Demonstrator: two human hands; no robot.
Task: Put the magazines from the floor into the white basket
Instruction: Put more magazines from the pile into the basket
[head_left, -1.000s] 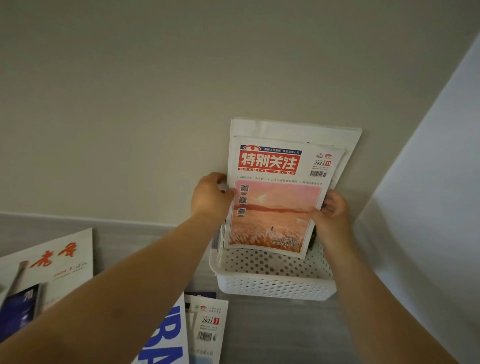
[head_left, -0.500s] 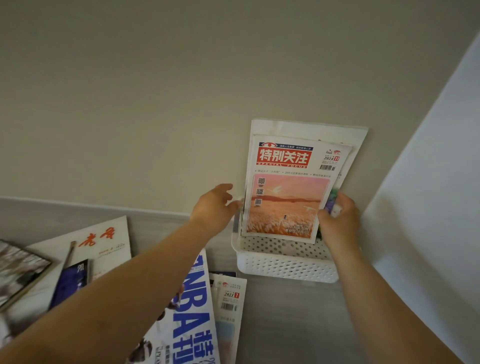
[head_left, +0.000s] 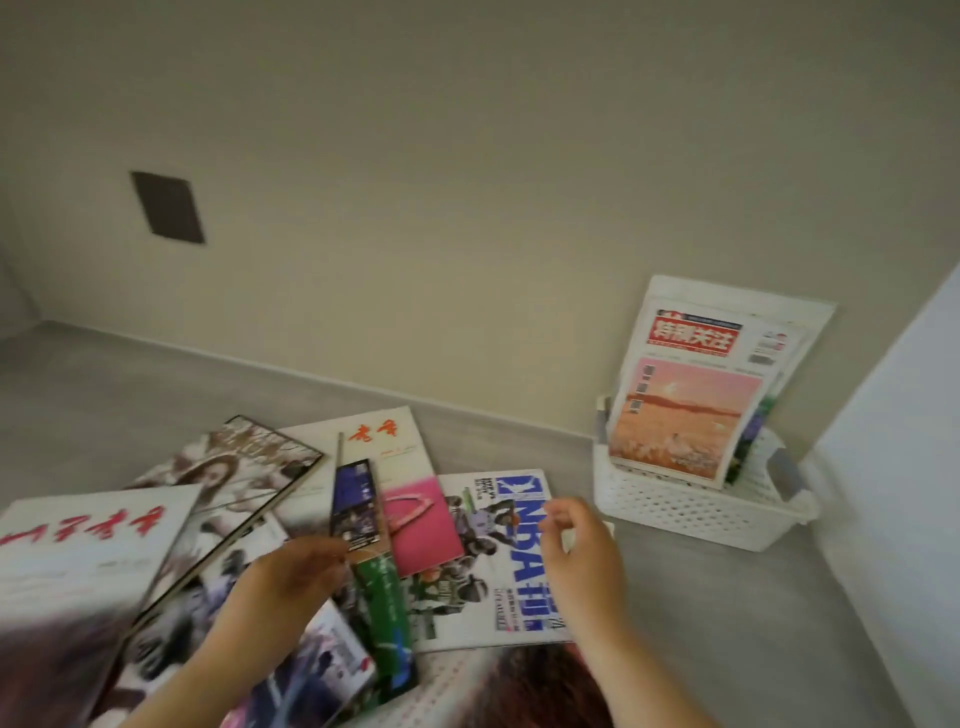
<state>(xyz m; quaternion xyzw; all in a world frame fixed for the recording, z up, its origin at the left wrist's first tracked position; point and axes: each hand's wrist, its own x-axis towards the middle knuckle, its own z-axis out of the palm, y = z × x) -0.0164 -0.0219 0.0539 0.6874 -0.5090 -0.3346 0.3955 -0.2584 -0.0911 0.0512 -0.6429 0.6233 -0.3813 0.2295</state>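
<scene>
The white perforated basket (head_left: 675, 512) stands on the floor against the wall at the right. A magazine with a red title and a pink picture (head_left: 685, 415) stands upright in it, with other magazines behind. Several magazines lie in a loose pile on the floor at the lower left. My left hand (head_left: 291, 577) reaches over the pile, its fingertips at a narrow blue and green magazine (head_left: 358, 501). My right hand (head_left: 582, 545) hovers over the NBA magazine (head_left: 493, 582) with loosely curled fingers and holds nothing. The frame is blurred by motion.
A white panel (head_left: 893, 467) rises just right of the basket. A dark plate (head_left: 167, 208) is set in the beige wall at the left. Grey floor (head_left: 701, 623) lies between the pile and the basket.
Both hands let go of the red-titled magazine, which now stands in the basket, and came down left to the pile. The view swung left and down.
</scene>
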